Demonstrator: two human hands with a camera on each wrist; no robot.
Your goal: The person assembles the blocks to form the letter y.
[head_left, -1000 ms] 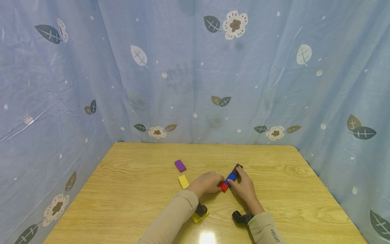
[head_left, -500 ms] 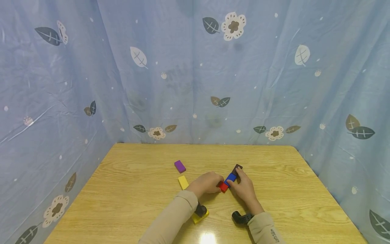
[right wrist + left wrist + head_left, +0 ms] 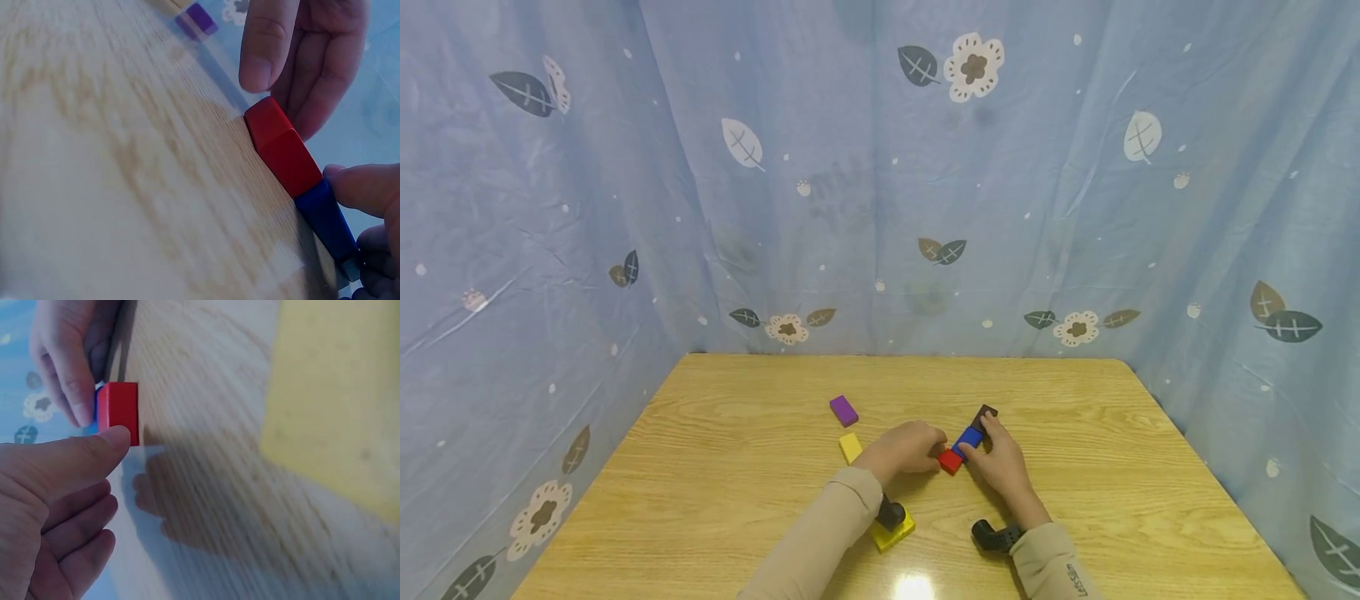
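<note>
A red block [image 3: 951, 461], a blue block [image 3: 967, 442] and a dark block [image 3: 983, 417] lie end to end in a slanting row on the wooden table. My left hand [image 3: 904, 452] is at the red block's near end, fingers loosely bent. In the right wrist view its thumb [image 3: 257, 72] stands a little off the red block [image 3: 284, 150]. My right hand [image 3: 1002, 461] holds the row from the right. Its thumb rests at the blue block [image 3: 326, 219], close to the red joint, and its index finger reaches onto the dark block; the other fingers are partly hidden.
A purple block [image 3: 844, 410] lies farther back to the left. One yellow block [image 3: 851, 447] sits partly behind my left forearm, another yellow block [image 3: 892, 531] under the black wrist camera [image 3: 891, 513]. A patterned blue curtain [image 3: 880, 167] hangs behind the table [image 3: 737, 433].
My left hand has loosened from the red block and drawn slightly left, showing more of it. The right hand and the row have stayed in place.
</note>
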